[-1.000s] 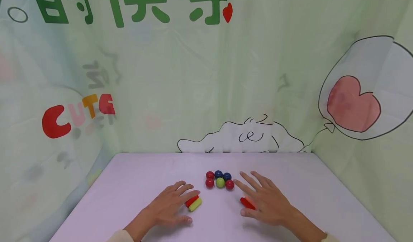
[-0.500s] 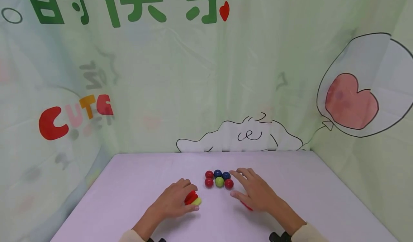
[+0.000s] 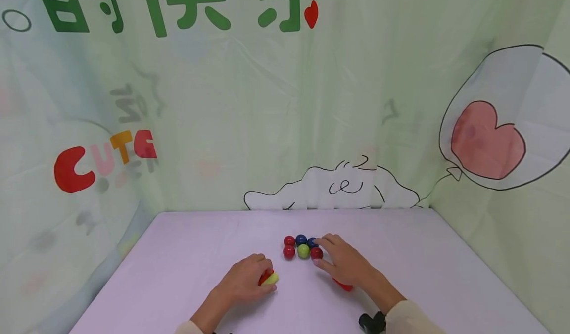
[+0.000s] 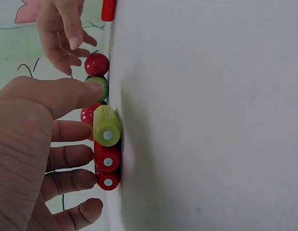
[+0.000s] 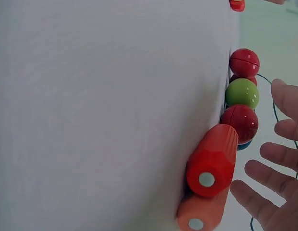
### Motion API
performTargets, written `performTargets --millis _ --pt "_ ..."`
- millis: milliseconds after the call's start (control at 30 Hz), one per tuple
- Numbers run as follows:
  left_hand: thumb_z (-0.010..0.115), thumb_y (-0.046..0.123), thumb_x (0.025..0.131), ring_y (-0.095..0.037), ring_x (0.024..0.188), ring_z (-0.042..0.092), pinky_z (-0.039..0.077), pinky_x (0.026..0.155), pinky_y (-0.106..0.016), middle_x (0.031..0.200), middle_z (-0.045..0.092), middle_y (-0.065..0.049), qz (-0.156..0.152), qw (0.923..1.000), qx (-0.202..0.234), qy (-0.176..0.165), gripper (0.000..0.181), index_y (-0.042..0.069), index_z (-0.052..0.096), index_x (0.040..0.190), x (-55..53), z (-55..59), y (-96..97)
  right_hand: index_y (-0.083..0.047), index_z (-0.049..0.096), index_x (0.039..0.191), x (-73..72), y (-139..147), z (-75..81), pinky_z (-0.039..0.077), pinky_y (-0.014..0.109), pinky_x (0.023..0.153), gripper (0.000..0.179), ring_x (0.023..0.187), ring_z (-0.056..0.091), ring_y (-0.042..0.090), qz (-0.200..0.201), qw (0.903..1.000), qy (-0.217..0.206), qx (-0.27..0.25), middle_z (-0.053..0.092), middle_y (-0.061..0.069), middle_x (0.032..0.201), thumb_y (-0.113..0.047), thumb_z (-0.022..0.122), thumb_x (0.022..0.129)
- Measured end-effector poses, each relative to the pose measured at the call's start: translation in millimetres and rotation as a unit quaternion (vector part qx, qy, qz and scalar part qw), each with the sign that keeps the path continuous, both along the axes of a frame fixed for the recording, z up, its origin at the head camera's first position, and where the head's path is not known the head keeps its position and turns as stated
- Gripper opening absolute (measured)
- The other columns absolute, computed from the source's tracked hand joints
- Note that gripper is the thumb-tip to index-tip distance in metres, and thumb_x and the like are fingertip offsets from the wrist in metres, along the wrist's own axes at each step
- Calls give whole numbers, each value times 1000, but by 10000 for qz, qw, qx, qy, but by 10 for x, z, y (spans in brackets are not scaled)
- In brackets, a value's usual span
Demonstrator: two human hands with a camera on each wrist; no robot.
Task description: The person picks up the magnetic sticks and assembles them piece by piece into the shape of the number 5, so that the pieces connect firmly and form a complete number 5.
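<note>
My left hand hovers low around a yellow-green stick and two red sticks, thumb and fingers spread apart at their sides. The sticks have pale round spots on their ends. Touching cannot be made out. Further right, my right hand reaches toward a cluster of shiny balls; its fingers are spread beside a blue ball and a red ball. Below that hand lie a red stick and a salmon stick, largely covered in the head view.
A green ball, another blue ball and two red balls, one at the back, complete the cluster. Everything lies on a pale lilac table. A printed curtain encloses its back and sides.
My left hand's thumb and fingers have drawn closer around the sticks. My right hand has moved left, toward the balls, from over the red and salmon sticks. The balls stay put.
</note>
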State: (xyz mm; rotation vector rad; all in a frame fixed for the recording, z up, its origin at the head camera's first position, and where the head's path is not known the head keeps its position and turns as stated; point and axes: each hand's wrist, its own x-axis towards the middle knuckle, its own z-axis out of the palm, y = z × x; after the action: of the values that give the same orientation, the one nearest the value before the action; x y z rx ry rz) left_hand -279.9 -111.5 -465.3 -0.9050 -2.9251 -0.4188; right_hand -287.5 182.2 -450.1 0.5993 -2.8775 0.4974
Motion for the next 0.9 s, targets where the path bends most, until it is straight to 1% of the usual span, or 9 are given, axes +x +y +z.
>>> performTargets --millis 133,267,400,600,700,800,900 --pt "77 43 87 -5 79 46 45 67 -24 87 52 11 -75 9999 36 83 26 21 68 99 12 -7 24 -13 64 132 -17 -23 -8 54 47 95 49 117 58 22 -170 9997 34 190 62 4 123 -36 76 91" --pt "77 39 87 -6 78 45 44 66 -24 85 50 11 -95 9999 60 74 22 21 67 96 28 16 45 -15 67 127 -30 -32 5 56 48 90 45 112 60 22 -331 9986 84 405 65 3 119 -35 78 89" --pt "77 38 87 -6 78 46 45 67 -24 84 50 11 -28 10000 42 -46 22 21 67 97 29 33 59 -15 68 125 -38 -34 31 57 48 88 43 110 61 22 -356 9982 56 470 66 3 117 -34 79 88" --pt "78 34 86 -6 79 46 46 69 -24 86 52 11 -87 9999 95 -67 20 21 68 97 18 17 62 -16 70 124 -60 -20 42 57 48 86 43 110 61 24 -396 9974 -117 589 66 5 117 -33 81 86" --pt "79 33 86 -6 79 46 46 68 -25 85 51 11 -70 9999 125 -80 19 21 68 96 17 -1 67 -17 70 124 -73 -25 31 57 49 86 43 111 61 25 -447 9970 -188 601 67 5 117 -33 81 86" --pt "78 33 86 -6 76 46 44 66 -25 83 49 11 -14 9998 147 -115 18 20 67 93 22 -14 74 -17 70 124 -84 -57 26 57 50 87 43 110 61 24 -459 9973 -298 497 67 5 116 -32 81 86" --pt "79 32 86 -6 74 45 42 65 -24 80 48 11 30 9998 148 -129 17 20 67 90 30 -16 80 -15 70 121 -104 -99 22 56 51 87 40 105 61 23 -399 9976 -405 393 68 4 111 -30 82 85"
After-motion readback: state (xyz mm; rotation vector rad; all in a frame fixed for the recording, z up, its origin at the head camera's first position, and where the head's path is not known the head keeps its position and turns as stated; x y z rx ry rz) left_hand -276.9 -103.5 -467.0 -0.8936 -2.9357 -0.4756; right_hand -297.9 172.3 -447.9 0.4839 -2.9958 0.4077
